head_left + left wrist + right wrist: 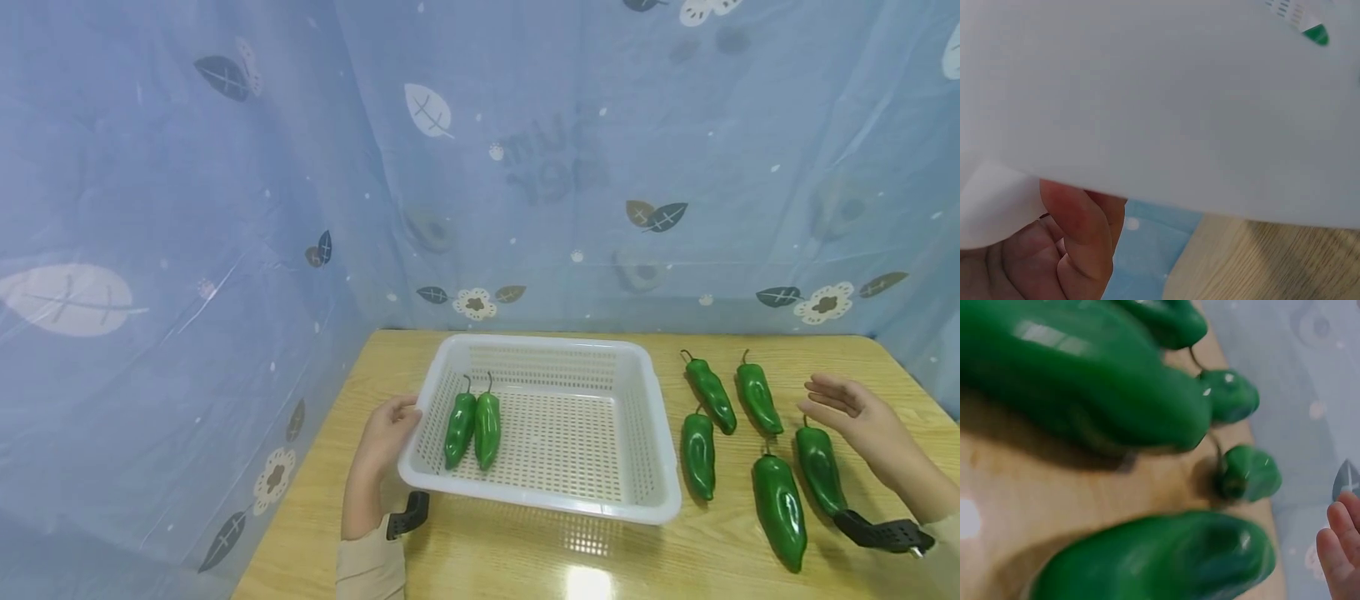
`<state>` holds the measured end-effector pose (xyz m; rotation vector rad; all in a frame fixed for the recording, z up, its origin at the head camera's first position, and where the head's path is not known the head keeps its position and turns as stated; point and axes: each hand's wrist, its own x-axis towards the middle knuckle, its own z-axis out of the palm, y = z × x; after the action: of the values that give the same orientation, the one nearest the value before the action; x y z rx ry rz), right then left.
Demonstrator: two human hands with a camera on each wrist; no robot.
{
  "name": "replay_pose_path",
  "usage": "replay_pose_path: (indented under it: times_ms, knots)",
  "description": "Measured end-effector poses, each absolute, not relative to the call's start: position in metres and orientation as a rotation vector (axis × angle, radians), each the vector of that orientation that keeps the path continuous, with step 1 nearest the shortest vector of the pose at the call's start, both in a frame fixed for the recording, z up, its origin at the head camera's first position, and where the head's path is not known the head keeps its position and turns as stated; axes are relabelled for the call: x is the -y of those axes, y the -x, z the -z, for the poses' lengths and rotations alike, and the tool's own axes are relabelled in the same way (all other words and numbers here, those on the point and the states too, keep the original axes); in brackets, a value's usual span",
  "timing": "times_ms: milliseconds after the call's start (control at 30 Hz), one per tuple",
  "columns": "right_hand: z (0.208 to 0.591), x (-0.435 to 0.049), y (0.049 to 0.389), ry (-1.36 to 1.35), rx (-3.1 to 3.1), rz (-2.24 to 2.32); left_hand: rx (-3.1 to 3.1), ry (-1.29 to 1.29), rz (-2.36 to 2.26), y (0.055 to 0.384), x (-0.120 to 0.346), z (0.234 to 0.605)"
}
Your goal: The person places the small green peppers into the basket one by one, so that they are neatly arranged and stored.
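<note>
A white plastic basket point(543, 500) with perforated walls stands on the table. Two green peppers, one point(460, 429) beside the other point(487, 429), lie inside it at the left. My left hand point(388, 433) holds the basket's left rim; in the left wrist view its curled fingers point(1082, 225) reach behind the white edge. Over the table's right side, my right hand point(855, 417) is empty, with fingers loosely extended. Nearest to it is a green pepper point(819, 467), close to the fingertips in the head view. Another large pepper point(780, 510) lies just left of that one.
More green peppers lie between the basket and the right hand: one point(699, 454) by the basket's right wall, two farther back point(711, 394) point(757, 397). A blue patterned curtain point(525, 167) rises behind and left of the wooden table point(465, 550).
</note>
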<state>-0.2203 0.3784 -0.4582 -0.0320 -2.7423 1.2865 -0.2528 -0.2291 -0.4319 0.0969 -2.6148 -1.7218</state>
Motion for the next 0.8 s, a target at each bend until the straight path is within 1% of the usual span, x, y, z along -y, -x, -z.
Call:
replay_pose_path:
  times_ms: [300, 600, 800]
  knots:
    - [0.484, -0.395, 0.208, 0.133, 2.811, -1.323, 2.612, -0.087, 1.717, 0.252, 0.23, 0.433]
    - [0.507, -0.407, 0.202, 0.131, 2.889, -1.271, 2.608, -0.09, 1.738, 0.253, 0.231, 0.434]
    - [0.509, -0.406, 0.204, 0.124, 2.929, -1.359, 2.605, -0.087, 1.737, 0.253, 0.23, 0.433]
